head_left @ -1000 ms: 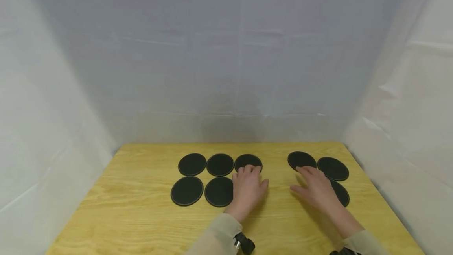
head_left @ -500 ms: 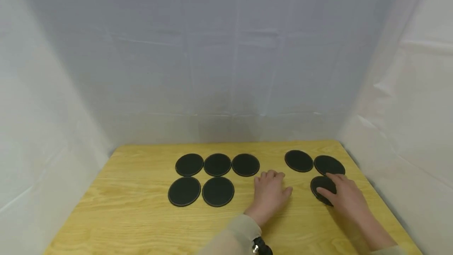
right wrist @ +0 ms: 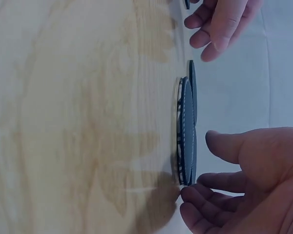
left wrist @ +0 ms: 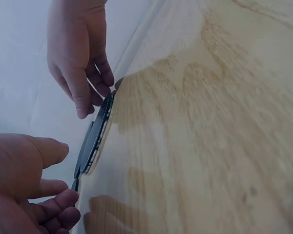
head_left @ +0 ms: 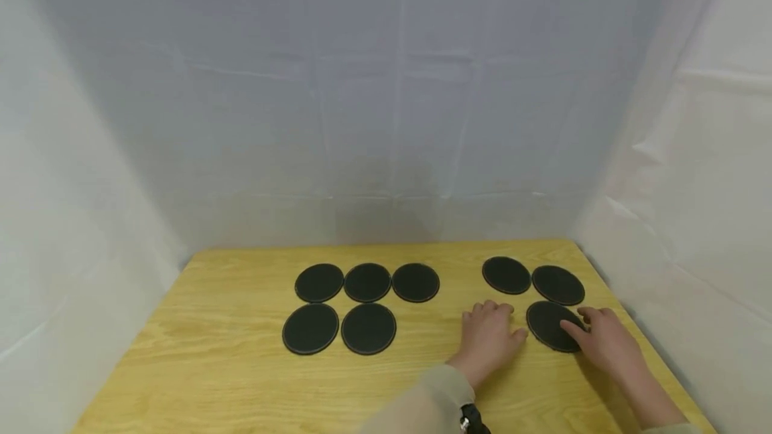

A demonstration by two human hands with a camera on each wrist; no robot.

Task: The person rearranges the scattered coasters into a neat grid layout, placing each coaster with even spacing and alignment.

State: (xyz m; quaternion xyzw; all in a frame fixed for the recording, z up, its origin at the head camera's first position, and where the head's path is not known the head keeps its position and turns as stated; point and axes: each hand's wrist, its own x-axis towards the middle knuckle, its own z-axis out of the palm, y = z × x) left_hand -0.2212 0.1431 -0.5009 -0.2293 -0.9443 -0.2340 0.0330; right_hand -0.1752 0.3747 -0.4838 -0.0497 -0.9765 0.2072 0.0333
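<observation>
White sheets [head_left: 386, 86] hung at the back and on both sides. In front of them was the yellow wooden table [head_left: 241, 387]. The left sleeve [head_left: 422, 400] came up from the bottom and leaned to the right. Only a bit of the right sleeve [head_left: 669, 428] showed, and that arm leaned to the left.

The left hand [head_left: 490, 337] was low over the wood, with its back up. Its fingers were softly bent and pointed away from the person, and its thumb stuck out to the right. It held nothing. I could not tell if its tips touched the wood.

The right hand [head_left: 609, 340] was at the right side of the near disc [head_left: 549, 327]. Its thumb was over the disc but not on it, and its fingers were bent near the edge. It was loose and did not grip the disc. I could not tell if a finger touched the rim.

The near disc was black and round and lay flat on the table, between the two hands. Two back discs [head_left: 506, 275] lay just behind it. Well to the left were five discs [head_left: 368, 329], three behind and two in front. The smallest thing was a black strap [head_left: 473, 417] by the left cuff.
</observation>
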